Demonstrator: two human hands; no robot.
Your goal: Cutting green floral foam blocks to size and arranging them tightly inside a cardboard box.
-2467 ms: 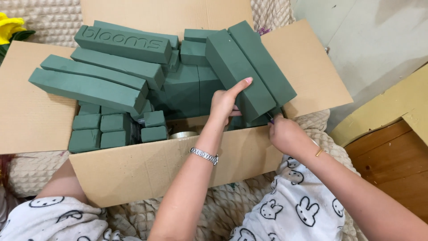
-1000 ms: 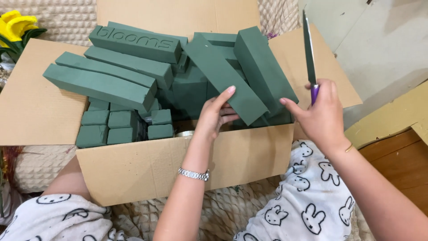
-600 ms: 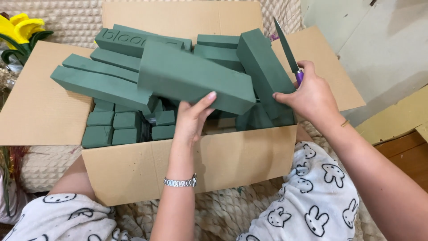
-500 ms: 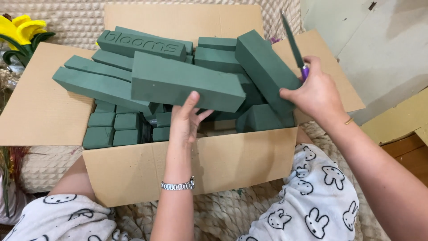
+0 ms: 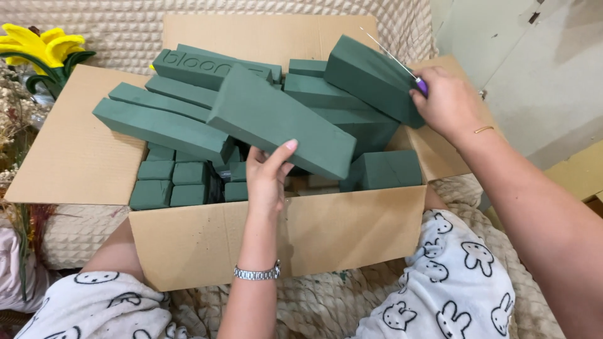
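An open cardboard box between my knees holds several dark green foam bricks. My left hand grips the near end of one green foam brick, lifted and tilted above the others. My right hand is shut on a knife with a purple handle; its thin blade points up and left across another green foam brick leaning at the box's right side. A metal watch is on my left wrist.
Small foam blocks stand in the box's lower left. A yellow artificial flower sits at the far left by the box flap. A quilted beige blanket lies under and behind the box. A pale wall is at the right.
My left hand pulled a foam brick out of the pile and raised it toward me. My right hand picked up the knife and moved it over the right-hand brick.
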